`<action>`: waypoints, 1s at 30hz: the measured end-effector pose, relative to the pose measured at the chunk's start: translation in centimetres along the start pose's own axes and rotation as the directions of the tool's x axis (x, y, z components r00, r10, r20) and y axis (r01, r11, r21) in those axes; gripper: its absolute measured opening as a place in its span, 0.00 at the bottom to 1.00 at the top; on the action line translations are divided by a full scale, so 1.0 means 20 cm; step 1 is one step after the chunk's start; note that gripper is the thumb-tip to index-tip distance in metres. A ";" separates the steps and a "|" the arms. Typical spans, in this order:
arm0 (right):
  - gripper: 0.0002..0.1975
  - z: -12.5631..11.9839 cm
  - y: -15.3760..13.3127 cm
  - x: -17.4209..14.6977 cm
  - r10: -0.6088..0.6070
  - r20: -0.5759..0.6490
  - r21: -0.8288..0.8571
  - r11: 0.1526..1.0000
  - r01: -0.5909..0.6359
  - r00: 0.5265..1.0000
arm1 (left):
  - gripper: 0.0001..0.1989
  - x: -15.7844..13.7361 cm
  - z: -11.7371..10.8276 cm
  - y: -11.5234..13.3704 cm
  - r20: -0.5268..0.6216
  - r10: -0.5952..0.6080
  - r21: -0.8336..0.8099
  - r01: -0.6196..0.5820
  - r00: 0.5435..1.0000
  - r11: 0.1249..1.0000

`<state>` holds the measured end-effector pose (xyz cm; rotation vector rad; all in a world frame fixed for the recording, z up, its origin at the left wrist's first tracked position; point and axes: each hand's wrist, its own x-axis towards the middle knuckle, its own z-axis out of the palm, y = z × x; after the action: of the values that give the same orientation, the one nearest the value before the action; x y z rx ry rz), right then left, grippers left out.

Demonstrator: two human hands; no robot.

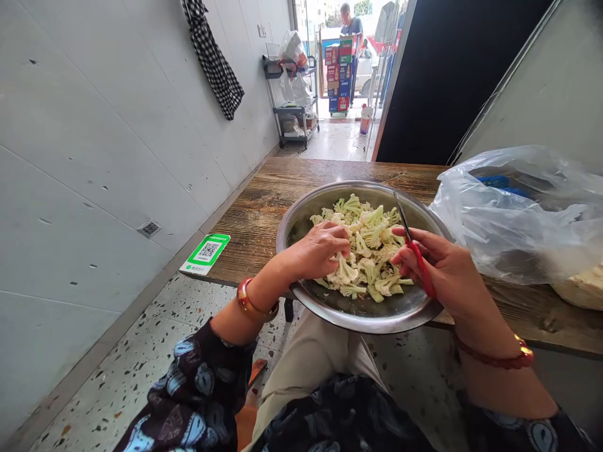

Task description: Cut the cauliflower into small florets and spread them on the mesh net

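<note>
A wide steel bowl (pixel 362 323) full of cut cauliflower florets (pixel 372 223) sits at the table's near edge, over my lap. My left hand (pixel 325 248) is inside the bowl's left part, its fingers curled closed around a cauliflower floret (pixel 343 271) that shows below them. In my right hand (pixel 438 263), above the bowl's right side, are scissors (pixel 421 267) with red handles. Their dark blades point up and away, toward the far rim. The palm partly hides the handles.
On the wooden table (pixel 249 220) lies a green-and-white QR code card (pixel 206 254) at left. A clear plastic bag (pixel 509 213) is at right, beside a pale lump (pixel 584 285). Beyond stand a shelved cart (pixel 294 103), stacked boxes (pixel 342 75) and a person (pixel 351 25) in the doorway.
</note>
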<state>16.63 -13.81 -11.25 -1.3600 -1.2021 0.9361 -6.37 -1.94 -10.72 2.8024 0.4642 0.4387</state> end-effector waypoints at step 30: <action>0.29 0.00 0.02 0.02 -0.025 -0.021 0.015 1.000 0.026 0.999 | 0.07 0.06 -0.10 0.09 -0.188 -0.620 -0.919 0.087 0.762 0.385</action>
<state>16.81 -13.41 -11.52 -1.3363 -1.1916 0.9093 -5.45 -2.80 -8.00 1.4441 0.7012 0.9901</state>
